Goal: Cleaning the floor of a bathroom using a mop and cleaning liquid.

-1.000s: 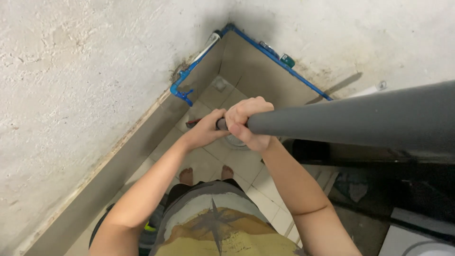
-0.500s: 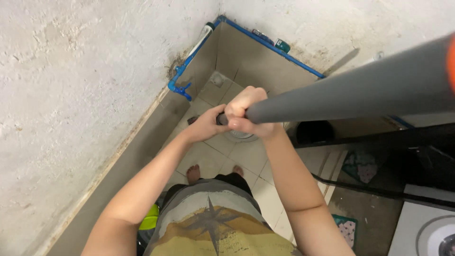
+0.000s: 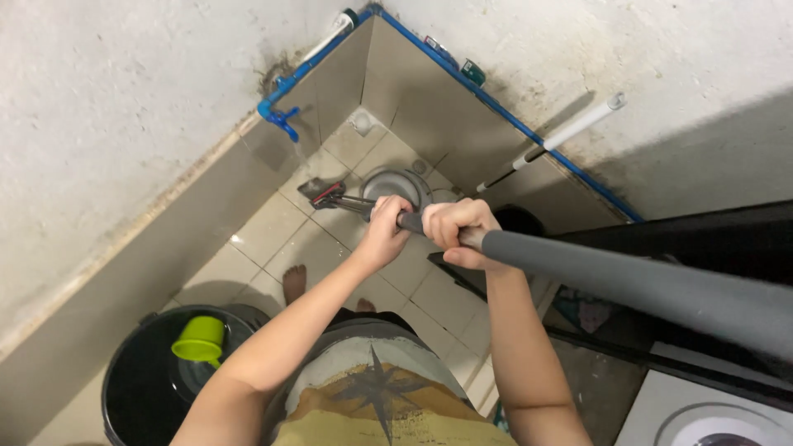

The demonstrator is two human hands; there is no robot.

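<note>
both hands on grey pole (image 3: 644, 285): left hand (image 3: 387, 231) grip wrapped ahead, right hand (image 3: 458, 231) grip clenched behind, touching.

A long grey pole (image 3: 628, 285) slants down toward the tiled floor.

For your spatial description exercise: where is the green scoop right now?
The green scoop sits in the black bucket at the lower left of the head view, beside the person's left arm and against the tiled wall base.
</note>
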